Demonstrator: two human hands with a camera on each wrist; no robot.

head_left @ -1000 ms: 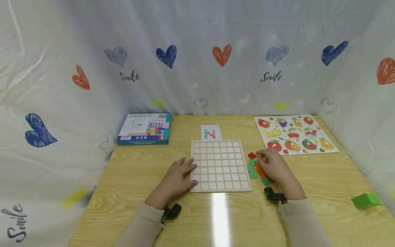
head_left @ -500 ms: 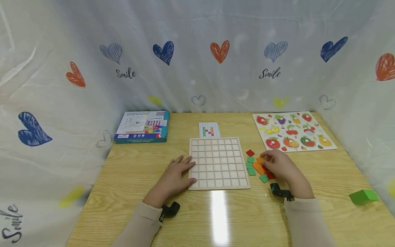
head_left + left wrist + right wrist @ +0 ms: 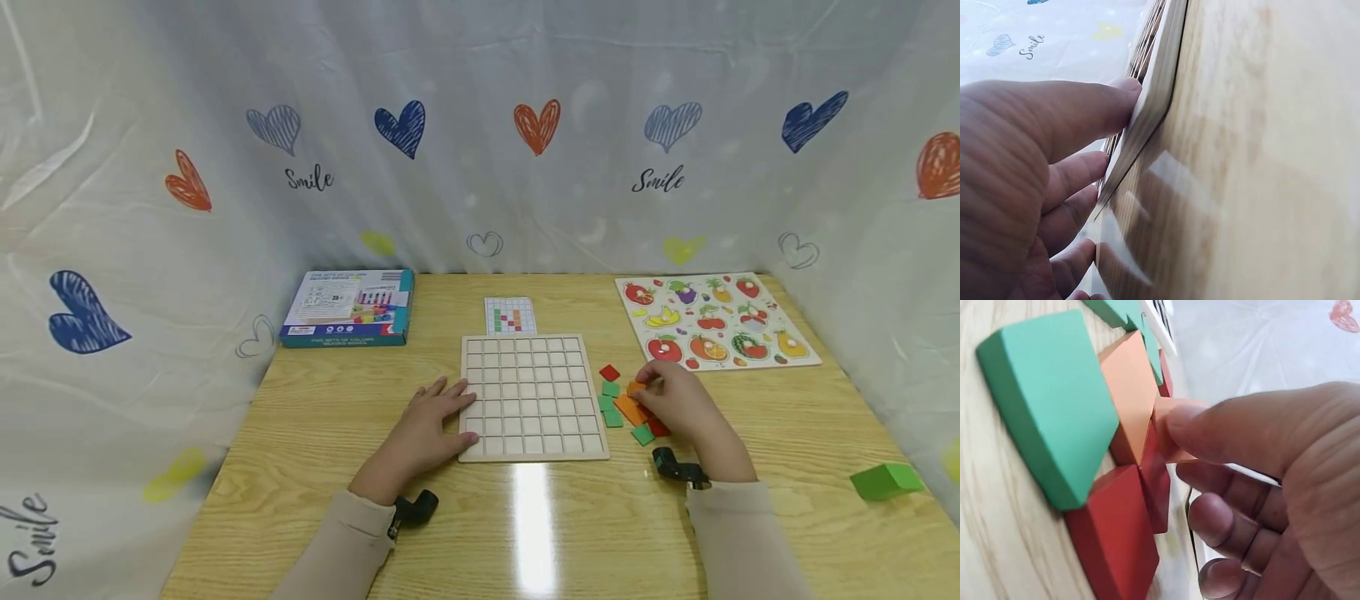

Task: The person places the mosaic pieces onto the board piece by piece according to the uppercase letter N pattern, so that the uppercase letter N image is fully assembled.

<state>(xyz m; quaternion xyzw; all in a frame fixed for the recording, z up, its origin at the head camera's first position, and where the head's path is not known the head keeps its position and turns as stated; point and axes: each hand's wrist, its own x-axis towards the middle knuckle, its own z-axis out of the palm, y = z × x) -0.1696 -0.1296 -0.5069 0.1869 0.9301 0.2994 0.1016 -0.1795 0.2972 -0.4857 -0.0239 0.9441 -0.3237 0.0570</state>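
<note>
Your right hand [image 3: 681, 408] pinches an orange tile [image 3: 1162, 428], located between the grid board [image 3: 534, 400] and the right edge of the table [image 3: 795, 433]. Should be light, stiff, maybe slightly slick; best held by opposite sides. Your left hand [image 3: 427, 429], fingers spread, rests on the board's left edge.

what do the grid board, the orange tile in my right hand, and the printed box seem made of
Grid board: likely matte wood, pale with a streaked edge. Orange tile: painted wood or plastic, unclear which; smooth, matte-looking, evenly coloured, no grain showing. Printed box: probably cardboard, gloss uncertain; flat printed panels, square edges.
</note>
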